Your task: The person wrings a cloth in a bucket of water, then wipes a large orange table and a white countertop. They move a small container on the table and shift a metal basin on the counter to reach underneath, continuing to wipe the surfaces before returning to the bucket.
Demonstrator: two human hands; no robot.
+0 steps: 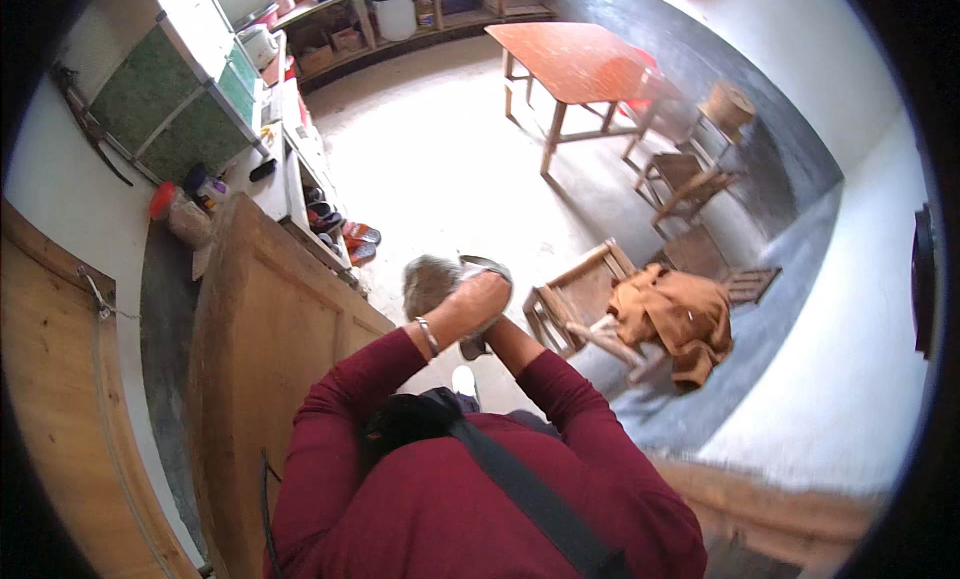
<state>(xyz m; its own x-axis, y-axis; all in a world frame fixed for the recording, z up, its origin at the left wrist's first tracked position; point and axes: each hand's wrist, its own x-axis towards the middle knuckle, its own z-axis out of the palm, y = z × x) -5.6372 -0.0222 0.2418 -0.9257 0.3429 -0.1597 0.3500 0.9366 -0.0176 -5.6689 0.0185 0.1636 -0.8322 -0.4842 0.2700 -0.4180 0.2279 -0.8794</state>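
My forearms, in dark red sleeves, cross in front of me. My left hand, with a silver bracelet at the wrist, reaches over the right and is closed round a dark-rimmed, grey-brown shoe. Beside it on the left is a blurred grey-brown shape that looks like a second shoe. My right forearm passes beneath the left wrist; that hand and its fingers are hidden. Some dark material shows under the wrists.
An open wooden door stands close on my left. Orange-red slippers lie by a low shelf. To the right are a wooden chair and brown cloth over another seat. Farther off stands a reddish table.
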